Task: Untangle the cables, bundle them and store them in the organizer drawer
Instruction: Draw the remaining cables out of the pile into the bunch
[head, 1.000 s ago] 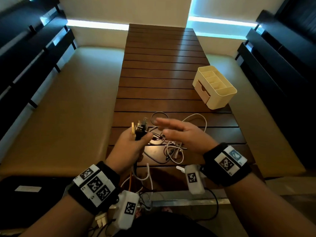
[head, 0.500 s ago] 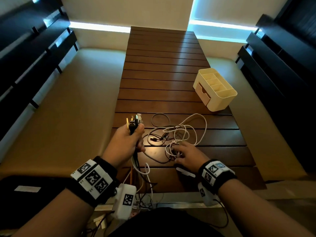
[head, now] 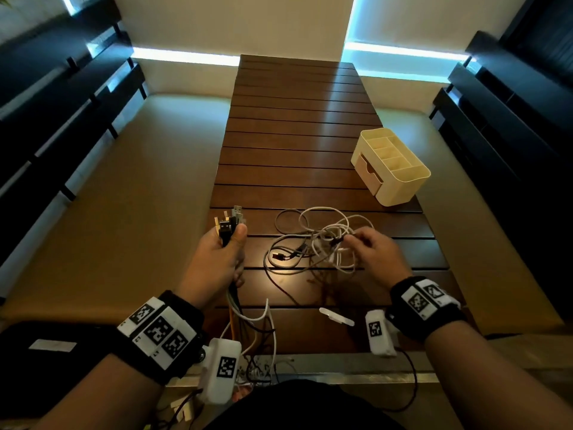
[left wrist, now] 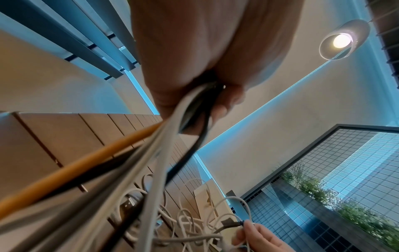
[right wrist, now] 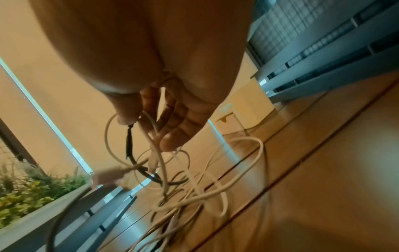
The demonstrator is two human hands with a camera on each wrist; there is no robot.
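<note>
A tangle of white, grey and black cables [head: 313, 243] lies on the slatted wooden table [head: 297, 125]. My left hand [head: 217, 259] grips a bunch of cable plugs [head: 231, 223] upright at the table's left edge; their cords [left wrist: 121, 162], one orange, trail down past my wrist. My right hand [head: 372, 249] pinches a dark plug [right wrist: 129, 136] of a cable lifted from the tangle, with white loops [right wrist: 194, 170] hanging around its fingers. The cream organizer [head: 392, 166] with a closed drawer [head: 369, 173] stands at the right edge, beyond the tangle.
Tan benches [head: 124, 197] run along both sides of the table, with dark slatted backs behind them. A small white piece [head: 336, 316] lies near the table's front edge. Loose cords [head: 260, 346] hang off the near edge by my lap.
My right hand dropped to the tangle near the front, then moved away and up with a dark plug pinched. The left hand has kept its grip on the plugs.
</note>
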